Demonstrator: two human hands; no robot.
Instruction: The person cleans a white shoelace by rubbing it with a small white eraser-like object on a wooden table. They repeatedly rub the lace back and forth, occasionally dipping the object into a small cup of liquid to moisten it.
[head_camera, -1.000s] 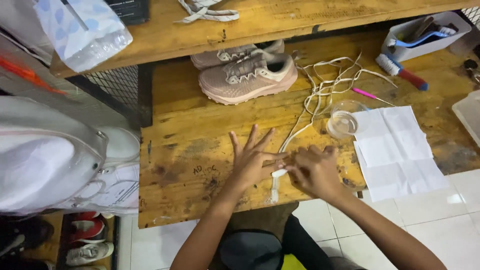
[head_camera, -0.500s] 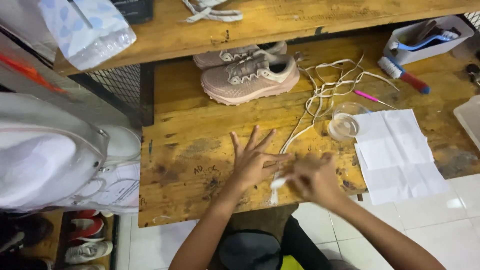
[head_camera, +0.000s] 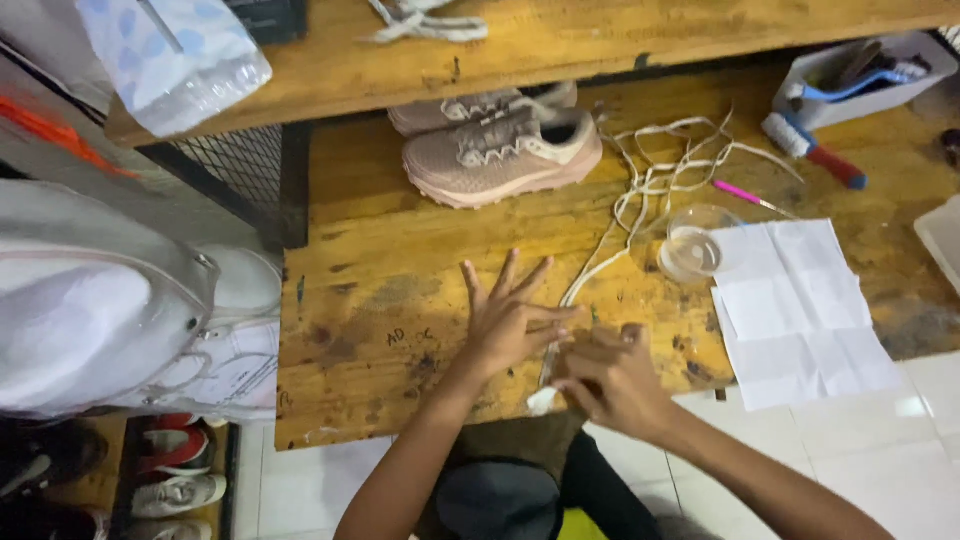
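Two bare hands meet over one white shoelace (head_camera: 578, 300) at the near edge of a scarred wooden workbench (head_camera: 370, 300). The left hand (head_camera: 505, 325) lies flat with its fingers spread, pressing down on the bench just beside the lace, gripping nothing. The right hand (head_camera: 615, 385) is curled around the lace's near end, pinching it where a white tip shows just below the left hand.

Good handling here seems to call for a firm anchor from the flat palm while the pinching fingers keep the lace taut and untwisted, working close to the tip so that it does not slip or kink. The lace runs away from the hands toward a loose tangle of laces (head_camera: 665, 160) beyond them; keeping that slack free of the clear plastic cup (head_camera: 690, 250) to the right of the lace would likely avoid a snag.

Beyond the left hand, a pair of pale pink sneakers (head_camera: 500, 150) sits on its side. To the right of the lace lie a sheet of white paper (head_camera: 800, 320), a pink pen (head_camera: 745, 195) and a red-handled brush (head_camera: 810, 150).

How the right fingertips hold the lace is hidden by the knuckles, and whether the white tip is a wrap, a tape or an aglet cannot be told. The second sneaker is largely covered by the first, and the tray at the bench's far right corner is cut off by the frame.
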